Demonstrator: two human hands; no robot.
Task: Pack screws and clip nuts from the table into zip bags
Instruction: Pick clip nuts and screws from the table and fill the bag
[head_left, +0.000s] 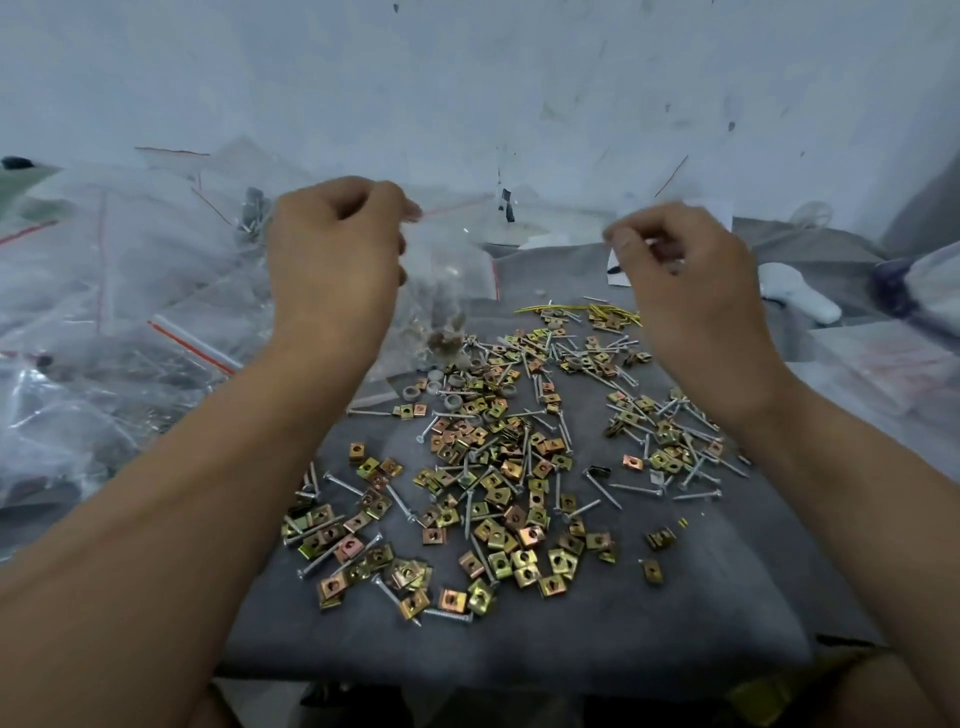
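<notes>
— Where do we stand?

— Our left hand (332, 249) pinches the top of a clear zip bag (441, 291), which hangs above the far edge of the grey cloth (675, 597); a small clump of parts sits at its bottom. Our right hand (691, 280) is raised beside it, fingers curled around a few small silver pieces, probably screws; blur hides the details.

— And the stock?

— Brass-coloured clip nuts (498, 499) and screws (644, 488) lie scattered from the middle of the cloth out to its right edge and toward the near edge. Some grey washers (453, 401) lie just under the bag.

— How do we do the drop well?

— We'd hold the bag's mouth wide with the left thumb and forefinger, bring the right hand directly over the opening, and release low so nothing bounces out. The film is limp, so we'd keep it hanging straight.

— Filled bags?

— A heap of plastic bags (104, 312) lies off the cloth's left edge.
</notes>
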